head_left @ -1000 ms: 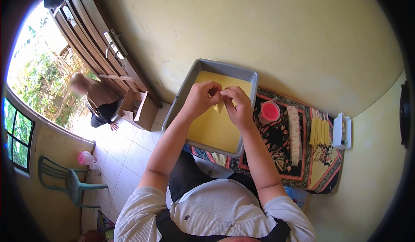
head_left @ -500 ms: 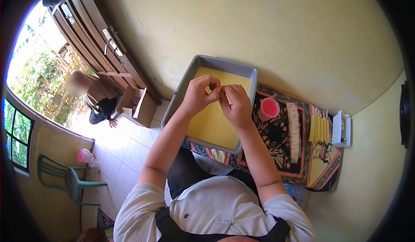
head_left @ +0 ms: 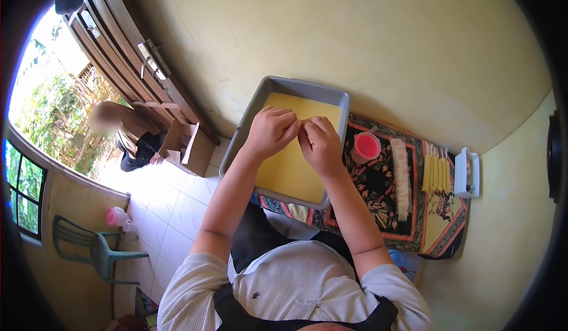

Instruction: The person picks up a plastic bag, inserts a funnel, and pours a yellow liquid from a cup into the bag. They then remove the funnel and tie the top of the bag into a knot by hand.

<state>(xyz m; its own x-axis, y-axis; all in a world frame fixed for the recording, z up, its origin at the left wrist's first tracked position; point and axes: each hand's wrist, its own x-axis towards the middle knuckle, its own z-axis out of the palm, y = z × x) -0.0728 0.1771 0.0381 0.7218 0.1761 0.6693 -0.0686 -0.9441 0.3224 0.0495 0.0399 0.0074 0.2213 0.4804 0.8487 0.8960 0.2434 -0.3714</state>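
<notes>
My left hand (head_left: 272,132) and my right hand (head_left: 320,146) meet fingertip to fingertip above a grey tub (head_left: 239,131). Both are closed, with thumbs and forefingers pinched together. Whatever lies between the fingers is too small and too covered to make out. Yellow liquid (head_left: 287,177) fills the lower part of the tub below my hands.
Right of the tub, a patterned cloth (head_left: 373,198) carries a pink cup (head_left: 367,146), a pale printed strip (head_left: 401,180) and several slim yellow packs (head_left: 436,173). A white holder (head_left: 467,174) stands at its end. Leftward are a cardboard box (head_left: 188,147), a crouching person (head_left: 139,133) and a green chair (head_left: 100,251).
My fingers have curled in tighter, and the gap between my left thumb and forefinger has closed. The person by the door has drawn a hand up from the floor toward the box.
</notes>
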